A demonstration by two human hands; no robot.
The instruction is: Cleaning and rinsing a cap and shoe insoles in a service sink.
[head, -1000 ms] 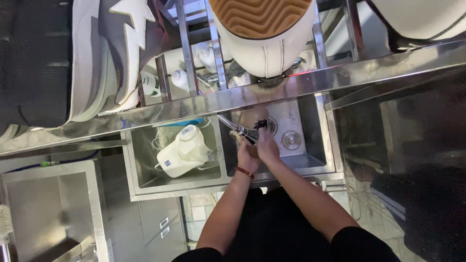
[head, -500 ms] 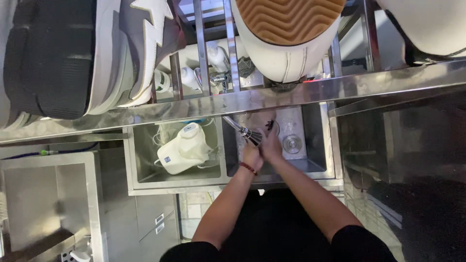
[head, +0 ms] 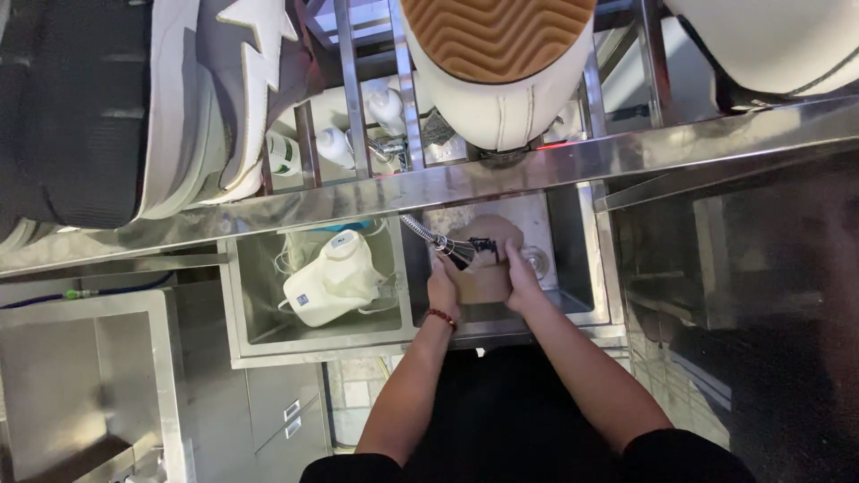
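The brown item (head: 488, 259) at frame centre is partly hidden by both hands, while the shoes (head: 497, 63) along the top are cut off by the frame edge.

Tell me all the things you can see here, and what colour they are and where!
Tan item: one, light brown with a dark mark, held over the right sink basin.
Spray hose: one, silvery with a dark nozzle, pointing at the tan item.
Double sink: one, shiny steel, in the middle.
Jug: one, white, lying in the left basin.
Shoes: several, on the steel rack up top; one white with an orange-brown wavy sole, one white and grey.
Bottles: a few, white, behind the rack bars.
Bracelet: one, red, on the left wrist.
Left hand: by the nozzle, touching the tan item.
Right hand: holding the tan item.
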